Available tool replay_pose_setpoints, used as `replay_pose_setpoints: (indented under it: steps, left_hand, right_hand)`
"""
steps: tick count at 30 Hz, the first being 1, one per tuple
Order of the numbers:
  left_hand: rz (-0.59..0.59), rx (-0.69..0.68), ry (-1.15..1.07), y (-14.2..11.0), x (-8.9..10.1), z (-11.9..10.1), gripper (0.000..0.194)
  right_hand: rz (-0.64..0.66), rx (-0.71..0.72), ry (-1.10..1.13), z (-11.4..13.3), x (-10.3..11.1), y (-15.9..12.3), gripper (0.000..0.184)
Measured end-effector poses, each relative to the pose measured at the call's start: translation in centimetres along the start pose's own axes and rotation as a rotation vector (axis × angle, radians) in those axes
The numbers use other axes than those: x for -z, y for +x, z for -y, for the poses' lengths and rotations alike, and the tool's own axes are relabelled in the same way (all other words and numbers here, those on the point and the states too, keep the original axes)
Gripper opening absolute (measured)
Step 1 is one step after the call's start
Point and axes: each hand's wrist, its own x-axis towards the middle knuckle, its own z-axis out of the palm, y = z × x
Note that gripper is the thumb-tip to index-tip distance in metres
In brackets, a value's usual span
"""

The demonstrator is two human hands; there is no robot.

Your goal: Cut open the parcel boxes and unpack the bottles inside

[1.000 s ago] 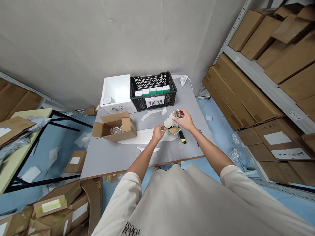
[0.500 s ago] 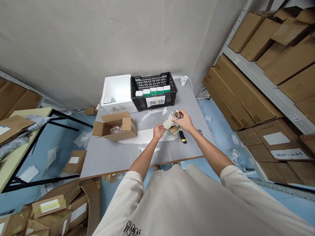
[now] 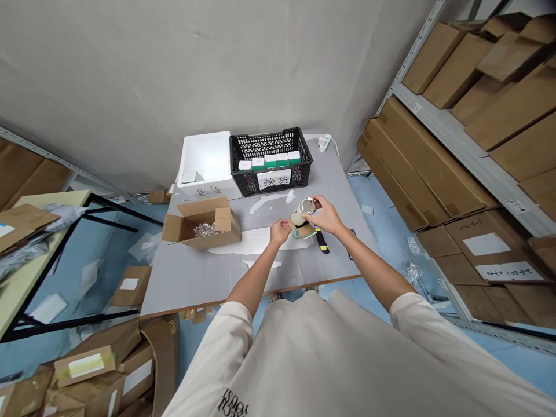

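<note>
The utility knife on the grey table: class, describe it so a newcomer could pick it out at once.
Start at the grey table between the carton shelves. Toward its right side, a person's right hand holds a white cylinder. Just below that hand lies a black-and-yellow utility knife, the only slim, yellow-marked tool there.

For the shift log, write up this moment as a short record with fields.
Right hand: grips white cylinder at its metal-rimmed end
Left hand: against the cylinder's lower end
Beside hands: small cardboard carton; yellow-black utility knife
Surface: grey table
Farther off: black crate of green-and-white boxes; open cardboard box
</note>
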Motion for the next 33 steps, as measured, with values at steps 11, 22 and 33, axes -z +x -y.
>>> replay_pose_setpoints:
  steps: [11, 22, 33]
  left_hand:
    - [-0.003, -0.017, 0.057, -0.3, 0.7, -0.8, 0.036]
    - [0.016, -0.046, 0.155, -1.2, 0.6, -1.9, 0.039]
    - [0.049, -0.046, 0.202, -1.4, 0.4, -1.8, 0.039]
  right_hand:
    - [0.059, 0.002, 0.023, -1.1, 0.0, 0.3, 0.061]
    - [0.238, 0.122, -0.217, -3.9, -2.1, -0.2, 0.065]
    - [0.345, -0.014, -0.427, -7.2, -5.5, -2.0, 0.058]
